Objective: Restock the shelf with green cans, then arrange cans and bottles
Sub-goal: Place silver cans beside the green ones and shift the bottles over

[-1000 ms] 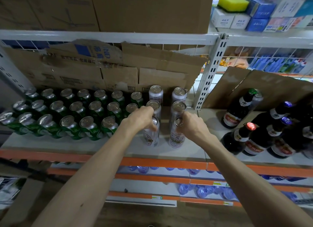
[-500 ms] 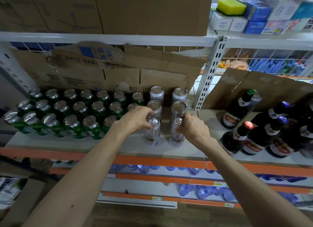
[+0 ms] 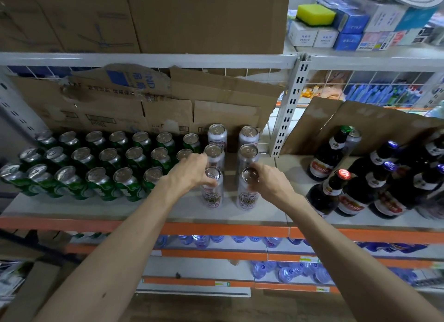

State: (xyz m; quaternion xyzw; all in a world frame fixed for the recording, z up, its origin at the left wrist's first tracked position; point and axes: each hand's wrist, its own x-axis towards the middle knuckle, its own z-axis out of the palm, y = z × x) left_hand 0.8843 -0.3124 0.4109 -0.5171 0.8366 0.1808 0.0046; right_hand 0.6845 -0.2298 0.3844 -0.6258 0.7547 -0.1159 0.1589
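Our left hand (image 3: 189,171) curls around the top of the front-left white can (image 3: 212,189); our right hand (image 3: 270,182) grips the front-right white can (image 3: 247,191) — both stand on the shelf (image 3: 120,208) beside the green cans (image 3: 96,163). Our fingertips are hidden behind the rims.

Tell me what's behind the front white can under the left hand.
Behind the front white can held by the left hand stand two more white cans, then a cardboard sheet. Their lower bodies are hidden.

The head view looks forward and down, close over the shelf (image 3: 144,211) from its front.
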